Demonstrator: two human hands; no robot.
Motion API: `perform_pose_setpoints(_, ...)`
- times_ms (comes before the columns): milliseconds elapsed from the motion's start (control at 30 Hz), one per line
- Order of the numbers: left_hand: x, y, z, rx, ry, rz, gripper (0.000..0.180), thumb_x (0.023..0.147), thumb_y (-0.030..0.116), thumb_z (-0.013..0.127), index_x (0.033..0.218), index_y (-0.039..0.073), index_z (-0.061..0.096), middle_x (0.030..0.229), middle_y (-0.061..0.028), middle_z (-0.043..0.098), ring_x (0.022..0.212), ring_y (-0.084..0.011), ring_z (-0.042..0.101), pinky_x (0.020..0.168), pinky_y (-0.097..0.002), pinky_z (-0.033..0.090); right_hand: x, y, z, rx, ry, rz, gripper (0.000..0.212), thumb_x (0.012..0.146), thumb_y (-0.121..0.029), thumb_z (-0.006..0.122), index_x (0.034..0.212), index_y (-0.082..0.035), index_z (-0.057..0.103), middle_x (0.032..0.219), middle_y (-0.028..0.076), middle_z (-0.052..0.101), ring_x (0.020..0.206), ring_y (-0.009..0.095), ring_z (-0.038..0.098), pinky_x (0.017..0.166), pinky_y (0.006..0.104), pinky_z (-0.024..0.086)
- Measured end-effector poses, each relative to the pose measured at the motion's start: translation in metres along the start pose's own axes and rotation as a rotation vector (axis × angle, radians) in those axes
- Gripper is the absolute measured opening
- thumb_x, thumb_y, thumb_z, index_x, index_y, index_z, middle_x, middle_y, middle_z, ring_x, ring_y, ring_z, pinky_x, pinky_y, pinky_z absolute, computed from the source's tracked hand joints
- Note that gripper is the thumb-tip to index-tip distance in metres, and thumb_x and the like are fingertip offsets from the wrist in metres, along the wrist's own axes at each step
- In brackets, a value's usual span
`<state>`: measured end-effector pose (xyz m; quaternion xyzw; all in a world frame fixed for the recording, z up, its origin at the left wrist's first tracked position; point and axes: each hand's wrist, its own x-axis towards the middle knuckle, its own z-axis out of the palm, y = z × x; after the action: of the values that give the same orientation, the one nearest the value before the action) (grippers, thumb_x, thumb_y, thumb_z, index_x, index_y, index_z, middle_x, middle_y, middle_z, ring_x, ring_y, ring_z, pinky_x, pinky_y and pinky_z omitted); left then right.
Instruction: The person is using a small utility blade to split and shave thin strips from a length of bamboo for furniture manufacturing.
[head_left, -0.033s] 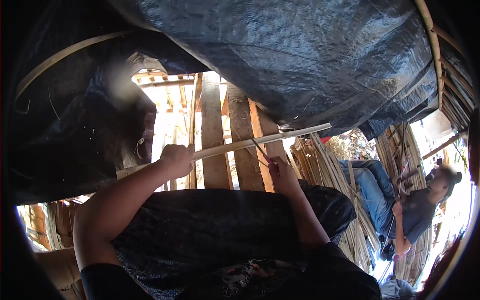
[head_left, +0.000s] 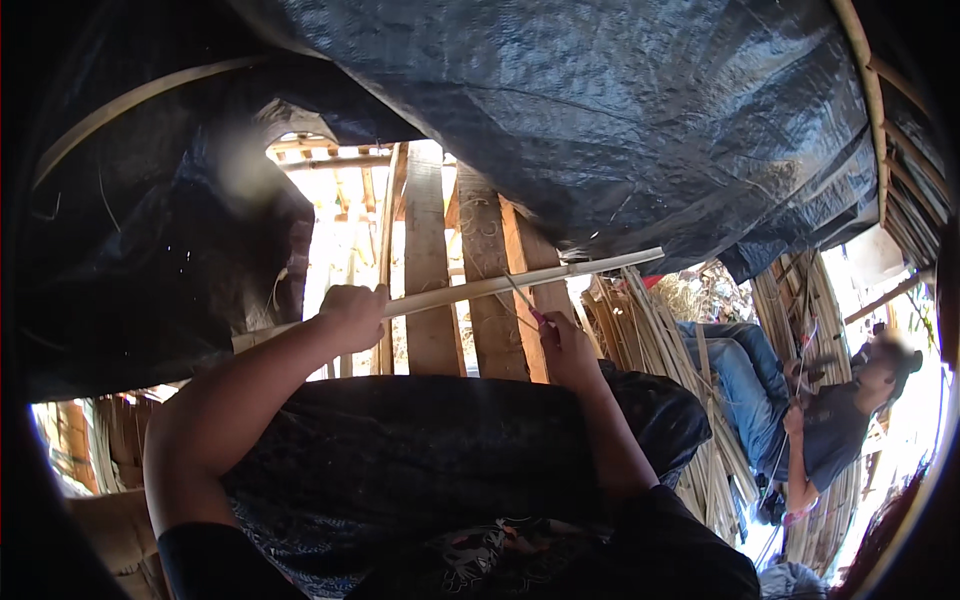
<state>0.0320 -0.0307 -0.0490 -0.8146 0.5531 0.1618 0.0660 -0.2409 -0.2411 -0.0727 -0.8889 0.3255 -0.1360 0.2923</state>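
Note:
A long pale bamboo strip (head_left: 570, 271) runs slantwise in front of me, its far right end raised toward the tarp. My left hand (head_left: 354, 316) is closed round it on the left, and the strip's near end shows beyond my wrist. In my right hand (head_left: 567, 350) is a thin-bladed knife (head_left: 522, 295) with a pinkish handle. Its blade reaches up to the strip's lower edge, touching or very near it. Dark cloth or plastic (head_left: 420, 440) covers my lap beneath both forearms.
Upright wooden planks (head_left: 425, 240) stand behind the strip, with bright gaps between. A large dark tarp (head_left: 620, 110) hangs low overhead; another dark sheet (head_left: 130, 290) hangs left. On the right, a co-worker (head_left: 838, 425) sits by bundled bamboo strips (head_left: 715, 480), hands on a thin strand.
My knife's blade has tilted a little and catches more light. The bamboo strip and my left hand stay almost where they were. The co-worker's upper hand has shifted slightly.

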Motion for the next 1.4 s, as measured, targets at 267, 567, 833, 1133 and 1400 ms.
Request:
perform_pose_setpoints(267, 0.005, -0.007, 0.005, -0.033, -0.026, 0.027, 0.046, 0.082, 0.034, 0.064, 0.111, 0.0, 0.051, 0.091, -0.0168, 0.066, 0.084, -0.0323, 0.066, 0.073, -0.045, 0.053, -0.006, -0.016, 0.017, 0.041, -0.041, -0.178, 0.025, 0.095, -0.02, 0.052, 0.113, -0.003, 0.057, 0.086, 0.024, 0.064, 0.082, 0.042, 0.063, 0.069, 0.0471, 0.048)
perform_pose_setpoints(567, 0.022, 0.003, 0.013, -0.121, 0.248, 0.131, 0.049, 0.085, 0.034, 0.063, 0.114, 0.0, 0.043, 0.101, -0.019, 0.059, 0.092, -0.0351, 0.063, 0.078, -0.0457, 0.051, -0.012, -0.02, 0.022, 0.054, -0.078, -0.199, 0.029, 0.094, -0.023, 0.052, 0.115, -0.004, 0.059, 0.092, 0.021, 0.065, 0.085, 0.041, 0.063, 0.073, 0.0482, 0.049)
perform_pose_setpoints(833, 0.032, 0.005, 0.014, -0.21, 0.402, 0.239, 0.027, 0.085, 0.018, 0.063, 0.105, 0.008, 0.05, 0.103, -0.0133, 0.053, 0.102, -0.0326, 0.058, 0.083, -0.0454, 0.049, -0.013, -0.033, 0.017, 0.023, -0.142, -0.176, 0.028, 0.094, -0.025, 0.054, 0.115, -0.008, 0.061, 0.087, 0.018, 0.066, 0.083, 0.038, 0.064, 0.07, 0.0465, 0.05)
perform_pose_setpoints(1133, 0.069, 0.006, 0.01, -0.34, 0.344, 0.437, 0.013, 0.08, 0.013, 0.062, 0.09, 0.006, 0.06, 0.096, -0.0104, 0.06, 0.101, -0.0276, 0.057, 0.085, -0.042, 0.048, -0.016, -0.03, 0.02, -0.003, -0.087, -0.181, 0.027, 0.094, -0.026, 0.055, 0.111, -0.007, 0.064, 0.087, 0.019, 0.066, 0.08, 0.037, 0.064, 0.07, 0.0443, 0.051)
perform_pose_setpoints(1400, 0.076, -0.005, -0.006, -0.269, 0.464, 0.254, 0.016, 0.081, 0.017, 0.057, 0.072, 0.005, 0.062, 0.079, -0.0114, 0.064, 0.087, -0.0303, 0.062, 0.077, -0.0445, 0.05, -0.017, -0.037, 0.012, 0.017, -0.099, -0.162, 0.025, 0.094, -0.025, 0.057, 0.111, -0.01, 0.065, 0.086, 0.017, 0.066, 0.075, 0.033, 0.065, 0.066, 0.0424, 0.051)
